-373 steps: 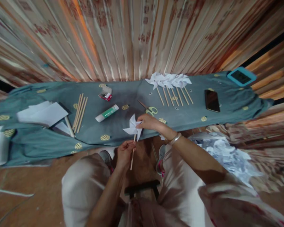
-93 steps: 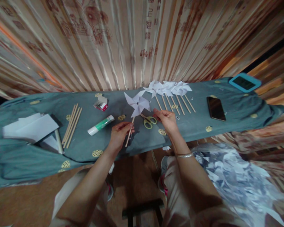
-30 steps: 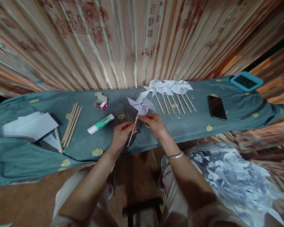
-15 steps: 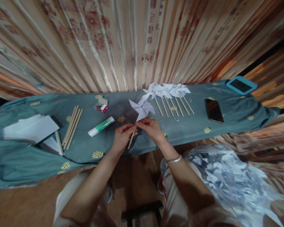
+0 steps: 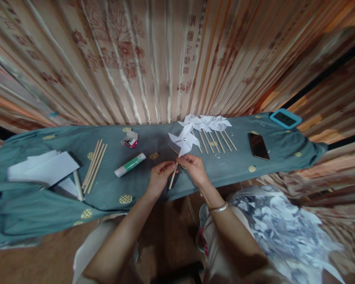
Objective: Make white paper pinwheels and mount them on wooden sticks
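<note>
Head view: both hands meet on one white paper pinwheel point(image 5: 187, 146), held over the near middle of the cloth-covered table point(image 5: 221, 171). The left hand point(image 5: 159, 176) pinches its wooden stick point(image 5: 172, 180), the lower end poking out below the fingers; the right hand point(image 5: 195, 169), thumb and fingers drawn together, grips the stick just under the paper blades. Scissors point(image 5: 174, 150) show only partly behind the pinwheel. To the far right of it lies a row of similar pinwheels point(image 5: 210, 124), sticks towards the near side, with a phone point(image 5: 258, 146) and a blue-framed device point(image 5: 285, 118) further right. On the left are a white-and-green tube point(image 5: 130, 165), an opened small box point(image 5: 130, 140), loose sticks point(image 5: 94, 167) and white paper sheets point(image 5: 44, 167).
</note>
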The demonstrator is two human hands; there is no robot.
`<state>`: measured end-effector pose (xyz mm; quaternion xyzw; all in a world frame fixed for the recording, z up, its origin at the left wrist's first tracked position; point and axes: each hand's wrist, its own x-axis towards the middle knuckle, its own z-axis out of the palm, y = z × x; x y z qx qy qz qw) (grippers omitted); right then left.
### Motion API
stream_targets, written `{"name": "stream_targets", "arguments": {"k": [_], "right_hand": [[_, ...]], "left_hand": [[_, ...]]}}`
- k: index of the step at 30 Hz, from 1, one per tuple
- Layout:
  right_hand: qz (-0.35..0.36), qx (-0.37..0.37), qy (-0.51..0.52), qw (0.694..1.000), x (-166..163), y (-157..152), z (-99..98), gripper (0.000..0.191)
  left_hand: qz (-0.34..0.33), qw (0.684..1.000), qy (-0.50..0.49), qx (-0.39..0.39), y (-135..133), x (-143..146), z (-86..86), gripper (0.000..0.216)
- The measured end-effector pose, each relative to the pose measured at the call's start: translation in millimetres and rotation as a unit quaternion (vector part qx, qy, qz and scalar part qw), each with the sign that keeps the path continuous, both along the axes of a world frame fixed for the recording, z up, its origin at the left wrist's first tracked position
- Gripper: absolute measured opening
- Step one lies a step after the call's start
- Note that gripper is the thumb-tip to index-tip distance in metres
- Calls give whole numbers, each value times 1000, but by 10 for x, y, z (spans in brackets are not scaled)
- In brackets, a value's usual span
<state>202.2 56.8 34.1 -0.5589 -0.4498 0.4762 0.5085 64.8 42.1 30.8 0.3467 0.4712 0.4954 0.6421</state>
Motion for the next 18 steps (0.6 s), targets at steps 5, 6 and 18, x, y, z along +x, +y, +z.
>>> {"name": "stream_targets", "arguments": {"k": [5,6,18], "right_hand": [[-11,9,-119,993,345,252,198,34],[-7,7,-149,989,413,337,245,32],[19,-99,-556,825,606,1376,530,26]], "left_hand": [[13,1000,-8,-3,-6,-67,15,51],[14,1000,-7,-3,-5,-85,14,52],[7,1000,12,-2,5,-280,20,53]]}}
